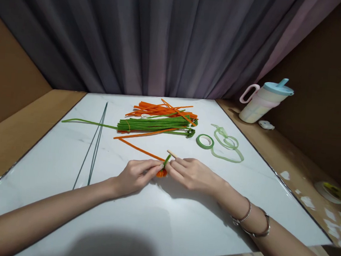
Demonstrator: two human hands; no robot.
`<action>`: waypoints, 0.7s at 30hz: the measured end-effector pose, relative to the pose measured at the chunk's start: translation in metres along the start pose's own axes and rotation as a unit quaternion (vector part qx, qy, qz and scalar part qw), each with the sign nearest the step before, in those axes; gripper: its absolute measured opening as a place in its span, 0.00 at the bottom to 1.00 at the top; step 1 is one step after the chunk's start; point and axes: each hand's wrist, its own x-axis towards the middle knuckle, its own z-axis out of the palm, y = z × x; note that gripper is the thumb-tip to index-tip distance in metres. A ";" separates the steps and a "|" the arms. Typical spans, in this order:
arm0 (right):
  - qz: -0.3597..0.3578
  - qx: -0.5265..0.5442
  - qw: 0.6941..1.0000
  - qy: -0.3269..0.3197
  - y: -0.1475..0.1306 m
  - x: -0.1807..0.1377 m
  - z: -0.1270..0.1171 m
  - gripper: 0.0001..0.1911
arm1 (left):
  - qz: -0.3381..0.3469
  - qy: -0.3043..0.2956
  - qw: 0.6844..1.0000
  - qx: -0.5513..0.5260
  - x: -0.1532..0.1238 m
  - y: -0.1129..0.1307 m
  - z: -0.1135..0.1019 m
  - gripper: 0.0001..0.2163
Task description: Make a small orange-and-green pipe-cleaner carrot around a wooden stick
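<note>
My left hand [136,175] and my right hand [192,173] meet over the white board, fingertips pinched together on a small orange pipe-cleaner coil [161,173]. A short wooden stick [173,154] with a green bit wound on it pokes up from between the fingers. An orange pipe cleaner [138,149] trails from the coil toward the back left. Behind lie a tied bundle of green pipe cleaners [152,125] and a loose pile of orange pipe cleaners [163,110].
A roll of green floral tape [204,141] and a loose curl of tape strip [227,147] lie at right. Thin dark wires [95,145] lie at left. A pastel cup with lid [264,101] stands off the white board [150,222], on the wooden desk.
</note>
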 end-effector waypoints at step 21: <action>0.168 0.286 0.943 0.018 0.012 -0.012 0.004 0.06 | -0.090 -0.041 0.992 -0.073 -0.002 0.001 0.001 0.16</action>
